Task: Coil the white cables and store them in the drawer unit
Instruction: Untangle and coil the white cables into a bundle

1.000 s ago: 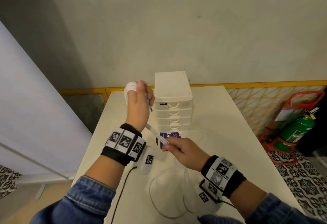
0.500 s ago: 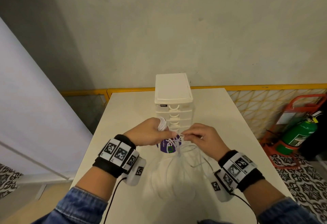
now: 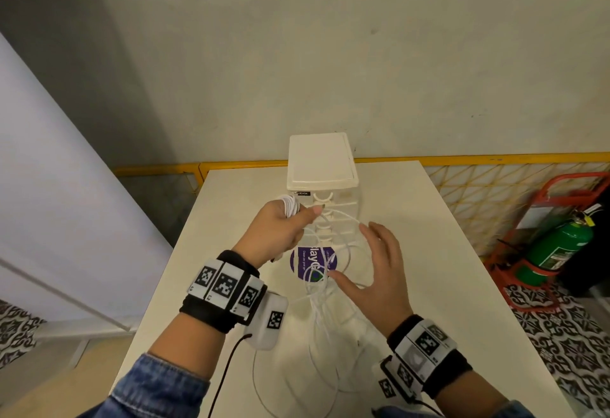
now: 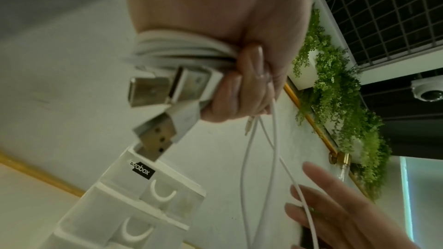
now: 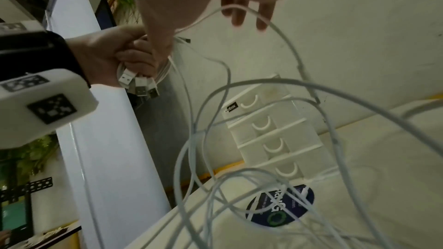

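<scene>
My left hand (image 3: 280,229) grips a coil of white cables (image 3: 290,205) wound round its fingers, held up in front of the white drawer unit (image 3: 321,166). In the left wrist view the coil (image 4: 182,48) and its USB plugs (image 4: 155,135) stick out of the fist. Loose cable loops (image 3: 333,288) trail from that hand down to the table. My right hand (image 3: 376,262) is spread with straight fingers among the loops; one strand (image 5: 239,8) runs across its fingers. All drawers of the unit (image 5: 268,130) look closed.
A round purple sticker (image 3: 313,262) lies on the white table (image 3: 462,285) before the unit. A yellow railing (image 3: 495,158) and a wall run behind the table. A green fire extinguisher (image 3: 558,246) in a red stand sits on the floor at right.
My left hand dropped, then rose again to the unit's top drawer with the coil. My right hand let go of its pinch on the cable and spread its fingers.
</scene>
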Action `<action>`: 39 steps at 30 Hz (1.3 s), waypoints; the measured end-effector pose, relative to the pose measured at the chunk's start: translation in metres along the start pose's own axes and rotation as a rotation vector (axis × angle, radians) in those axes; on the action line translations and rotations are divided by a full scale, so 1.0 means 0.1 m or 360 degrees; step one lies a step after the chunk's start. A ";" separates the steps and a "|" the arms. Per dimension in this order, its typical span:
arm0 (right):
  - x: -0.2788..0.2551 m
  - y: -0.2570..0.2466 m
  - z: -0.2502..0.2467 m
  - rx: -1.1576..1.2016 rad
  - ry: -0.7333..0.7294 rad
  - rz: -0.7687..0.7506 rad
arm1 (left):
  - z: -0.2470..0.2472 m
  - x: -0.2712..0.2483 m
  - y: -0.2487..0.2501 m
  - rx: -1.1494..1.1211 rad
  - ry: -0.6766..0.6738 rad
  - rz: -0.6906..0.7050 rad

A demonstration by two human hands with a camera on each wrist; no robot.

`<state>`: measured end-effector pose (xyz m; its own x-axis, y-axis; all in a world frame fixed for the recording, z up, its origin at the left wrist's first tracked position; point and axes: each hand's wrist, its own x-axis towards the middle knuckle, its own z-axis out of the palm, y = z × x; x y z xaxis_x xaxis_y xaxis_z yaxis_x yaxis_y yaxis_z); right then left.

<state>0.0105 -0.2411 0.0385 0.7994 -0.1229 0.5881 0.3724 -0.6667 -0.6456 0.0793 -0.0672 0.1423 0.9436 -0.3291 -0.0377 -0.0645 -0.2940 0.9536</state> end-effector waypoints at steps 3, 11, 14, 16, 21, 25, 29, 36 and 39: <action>-0.02 -0.04 0.04 -0.0041 -0.0013 -0.0107 | 0.05 -0.02 0.05 -0.0040 0.0003 0.0008; 0.13 -0.10 0.12 0.0447 -0.0332 0.0444 | 0.20 -0.14 0.15 -0.0105 -0.0187 0.0004; 0.10 -0.10 0.14 0.0536 -0.0616 0.0479 | 0.13 -0.16 0.25 -0.0267 -0.0112 0.0058; 0.11 -0.09 0.09 0.0635 -0.0636 0.0501 | 0.02 -0.15 0.26 -0.0254 -0.0046 0.0089; 0.47 -0.10 -0.23 0.0790 -0.0259 0.0556 | -0.24 -0.11 -0.05 0.0371 -0.0237 -0.0028; 0.77 -0.15 -0.35 0.0338 -0.0268 0.0207 | -0.05 -0.21 -0.28 0.0374 -0.0775 -0.0164; 0.83 0.07 -0.31 -0.0191 -0.0573 0.0015 | -0.06 -0.26 -0.25 -0.0183 -0.0963 -0.0137; 0.38 0.11 0.14 -0.0065 -0.1069 0.0186 | -0.04 -0.17 0.04 -0.1311 -0.1025 0.0152; 0.25 0.04 0.25 0.0036 -0.1150 0.0279 | -0.07 -0.08 0.15 -0.1837 -0.0841 0.0321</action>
<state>0.0435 -0.2281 0.0385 0.9559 0.2933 0.0135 0.2143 -0.6657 -0.7148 0.0729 -0.0626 0.1585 0.6904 -0.6686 0.2763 0.3771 0.6585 0.6513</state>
